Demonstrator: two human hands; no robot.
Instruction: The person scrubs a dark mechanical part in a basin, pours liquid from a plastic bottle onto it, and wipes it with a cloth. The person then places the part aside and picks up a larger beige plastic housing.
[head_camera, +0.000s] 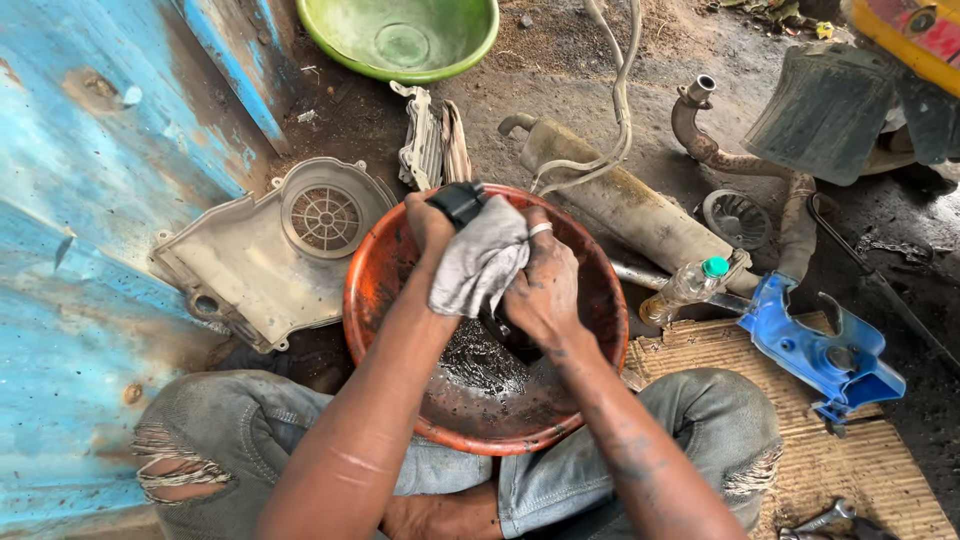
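A small black part (458, 201), seemingly plastic or rubber, was held above the far rim of a round orange metal basin (600, 300) that was set on the ground between the person's knees. The left hand (430, 225) was closed about the part, its fingers curled tight. The right hand (543, 285) was closed on a crumpled grey rag (478, 262), which was pressed against the part; a ring was worn on one finger. The step was judged to be wiping the part clean over the basin, in whose bottom a dark oily residue (482, 362) was seen. How much of the part was hidden under the rag could not be told. The next move was judged to call for the part to be turned in the grip so that fresh faces met the cloth.

Room was tight on the person's left, where a grey cast engine cover with a round grille (275, 250) lay touching the basin's edge beside a blue painted wall (90, 200). On the right, a clear plastic bottle with a green cap (688, 287), a rusty exhaust pipe (640, 205) and a blue metal bracket (820, 345) lay near. A green plastic bowl (400, 40) stood well apart, beyond.
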